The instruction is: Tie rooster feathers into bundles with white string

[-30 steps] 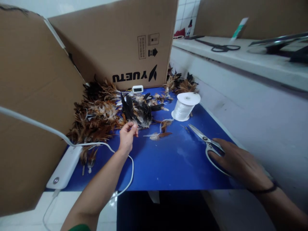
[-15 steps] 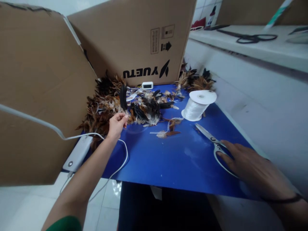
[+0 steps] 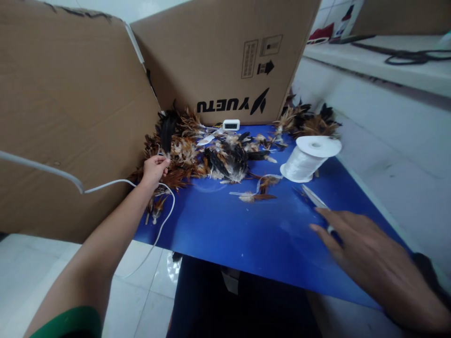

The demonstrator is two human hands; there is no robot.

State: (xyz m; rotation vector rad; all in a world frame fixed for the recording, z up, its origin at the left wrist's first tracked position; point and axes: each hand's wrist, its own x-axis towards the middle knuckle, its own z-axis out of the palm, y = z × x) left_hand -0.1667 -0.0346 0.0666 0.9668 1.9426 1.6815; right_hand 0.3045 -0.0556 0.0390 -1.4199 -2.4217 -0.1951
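My left hand (image 3: 155, 170) pinches the base of a black feather (image 3: 168, 134), which stands upright at the left of the blue tabletop. Brown and black feathers (image 3: 176, 176) lie heaped around and behind this hand. My right hand (image 3: 362, 244) is spread over the scissors (image 3: 315, 195), its thumb apart from the fingers. Their handles are mostly hidden beneath it, and the blades point toward a white ribbon spool (image 3: 305, 162). A loose tail of ribbon (image 3: 259, 185) runs left from the spool, past small brown feathers (image 3: 259, 197).
Cardboard panels (image 3: 211, 61) stand behind and at the left. A small white digital display (image 3: 231, 125) sits at the back. A white cable (image 3: 172, 202) loops by my left arm. Black scissors (image 3: 412, 57) lie on the ledge (image 3: 369, 61) at the right.
My left hand has moved left with the black feather. My right hand has shifted over the scissors' handles, with its fingers straighter. The view has turned a little to the left.
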